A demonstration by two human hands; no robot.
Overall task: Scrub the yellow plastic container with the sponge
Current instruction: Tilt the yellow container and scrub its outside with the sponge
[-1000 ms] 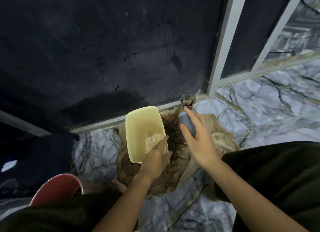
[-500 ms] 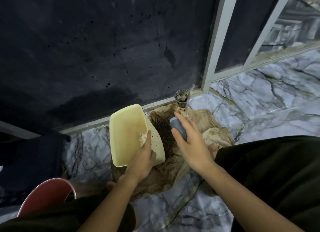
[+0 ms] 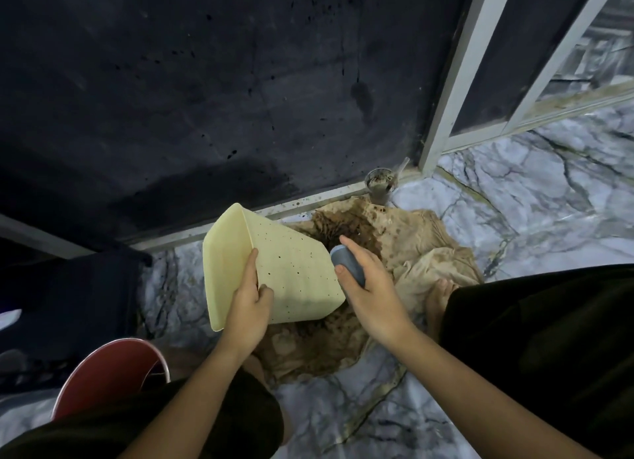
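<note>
Head view, looking down at a marbled floor point(image 3: 535, 197) by a dark wall point(image 3: 171, 98).

Left hand point(image 3: 248, 307): forearm comes up from lower centre, wrist roughly straight. I see it clamped on the rim of the yellow plastic container point(image 3: 295, 269), index finger stretched up along the inner side of the wall, thumb pressed on the outer face. The grip is firm and closed on that edge.

The container is tipped on its side, mouth facing left, its speckled outer wall and base turned toward the right hand. Its lower end sits over a stained brown cloth point(image 3: 411, 245) spread on the floor; I cannot tell whether it touches the cloth or is held just clear.

Right hand point(image 3: 374, 287): forearm enters from lower right, angled up and left. Fingers wrapped around a grey rounded object point(image 3: 346, 261), index finger extended forward over its top, thumb alongside. The grey end sits right against the container's right edge. Whether this is the sponge, I cannot tell.

Nearby: a small dirty cup point(image 3: 380, 182) beside the white frame post point(image 3: 456, 81), beyond the cloth. A red bucket point(image 3: 109, 372) at lower left, well apart from the container. Dark-clothed knees frame the bottom.
</note>
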